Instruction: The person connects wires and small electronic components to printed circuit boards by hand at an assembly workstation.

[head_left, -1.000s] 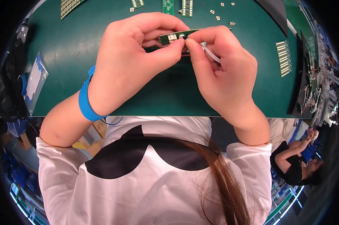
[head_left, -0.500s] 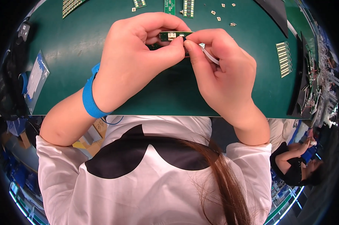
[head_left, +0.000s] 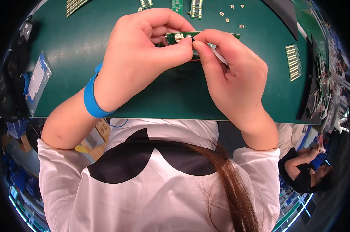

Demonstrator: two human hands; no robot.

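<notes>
My left hand (head_left: 140, 58) is closed, with fingers and thumb pinching a narrow green circuit board (head_left: 170, 38) held just above the mat. A small pale connector (head_left: 178, 37) shows on the board between my left thumb and fingers. Thumb and forefinger of my right hand (head_left: 235, 71) are closed together at the middle of the board. From that pinch a thin white strip (head_left: 221, 57) runs back across my right palm, and a dark blue bit shows at the fingertips. Its kind is hidden by my fingers. A blue wrist strap (head_left: 91, 98) circles my left wrist.
On the green mat (head_left: 163, 96) lie several boards, such as a panel (head_left: 293, 62) at the right, and small loose parts (head_left: 221, 14) at the far side. A plastic bag (head_left: 39, 83) lies at the left. Cables and boards (head_left: 324, 85) line the right edge. Another person (head_left: 300, 168) sits at the right.
Both hands have shifted very slightly to the right with the board. More of the board's right end shows beyond my right hand. The grip of each hand looks the same.
</notes>
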